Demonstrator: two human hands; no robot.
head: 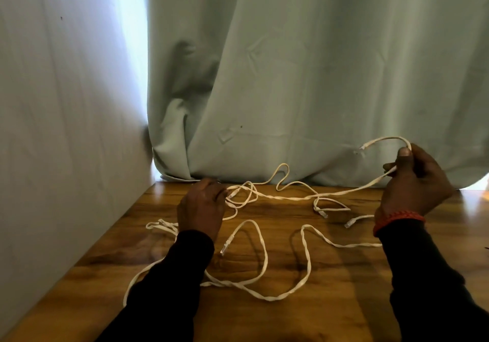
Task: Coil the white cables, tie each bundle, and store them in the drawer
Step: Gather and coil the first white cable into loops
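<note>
right hand [415,180] raised, fingers [404,156] pinching white cable [291,198] near its plug end | left hand [202,206] low on wooden tabletop [344,302], fingers curled into cable tangle | remaining cables [264,259] sprawl loose between hands | curtain [317,77] behind

White cables [264,262] sprawl uncoiled across the wooden counter [330,315]. The right hand [415,180] is raised, pinching one cable near its plug end. The left hand [202,206] rests on a tangle, apparently gripping it, before a pale curtain [317,77].
</note>
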